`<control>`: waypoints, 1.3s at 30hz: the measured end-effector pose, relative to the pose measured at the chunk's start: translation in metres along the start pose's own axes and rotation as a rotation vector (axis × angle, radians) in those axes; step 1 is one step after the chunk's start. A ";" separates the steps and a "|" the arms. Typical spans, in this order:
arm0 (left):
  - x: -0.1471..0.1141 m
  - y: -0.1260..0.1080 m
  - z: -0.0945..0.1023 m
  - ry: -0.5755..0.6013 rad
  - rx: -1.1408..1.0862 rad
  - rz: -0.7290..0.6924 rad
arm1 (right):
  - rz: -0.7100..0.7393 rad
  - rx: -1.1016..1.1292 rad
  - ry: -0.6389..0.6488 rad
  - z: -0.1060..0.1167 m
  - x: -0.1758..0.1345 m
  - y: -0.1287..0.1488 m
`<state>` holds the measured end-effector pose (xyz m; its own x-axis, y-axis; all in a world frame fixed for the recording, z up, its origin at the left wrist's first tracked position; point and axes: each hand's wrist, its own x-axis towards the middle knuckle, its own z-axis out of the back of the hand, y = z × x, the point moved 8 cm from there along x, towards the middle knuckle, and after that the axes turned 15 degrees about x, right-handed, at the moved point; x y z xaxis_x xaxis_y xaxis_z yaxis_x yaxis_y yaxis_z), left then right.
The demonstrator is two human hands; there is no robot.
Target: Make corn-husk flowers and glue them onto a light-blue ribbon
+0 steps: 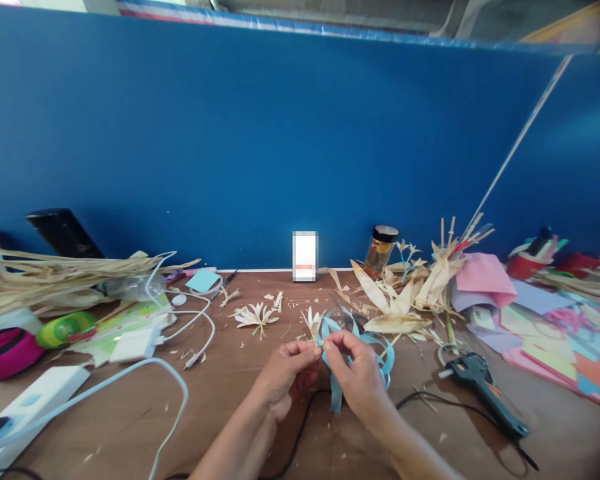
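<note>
At the middle of the table, my left hand (pixel 295 372) is closed in a pinch around the base of a small pale corn-husk flower (pixel 313 323), whose petals point up. Beside it, fingertips close together, my right hand (pixel 357 373) pinches a light blue ribbon (pixel 336 395) near the flower's base. Loops of the ribbon stick up behind and to the right of my fingers, and one end hangs below. Another husk flower (pixel 257 316) lies on the table to the left. The exact spot where ribbon and flower meet is hidden by my fingers.
To the right lie a glue gun (pixel 485 387), dried husks (pixel 397 300) and coloured paper sheets (pixel 570 353). A black-lidded jar (pixel 381 252) stands by the blue partition (pixel 280 133). On the left are white cables (pixel 185 393), a power strip (pixel 40 407) and a pink tape roll (pixel 10 350).
</note>
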<state>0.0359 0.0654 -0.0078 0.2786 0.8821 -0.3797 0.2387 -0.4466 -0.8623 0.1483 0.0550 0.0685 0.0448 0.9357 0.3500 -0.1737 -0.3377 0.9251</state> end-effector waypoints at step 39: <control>-0.004 -0.011 -0.003 -0.027 0.067 -0.096 | 0.146 -0.055 0.040 -0.004 -0.007 0.010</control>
<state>0.0350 0.0661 0.0048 0.2323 0.9243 -0.3028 0.2004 -0.3502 -0.9150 0.1424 0.0458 0.0746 -0.0238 0.8808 0.4729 -0.2290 -0.4653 0.8550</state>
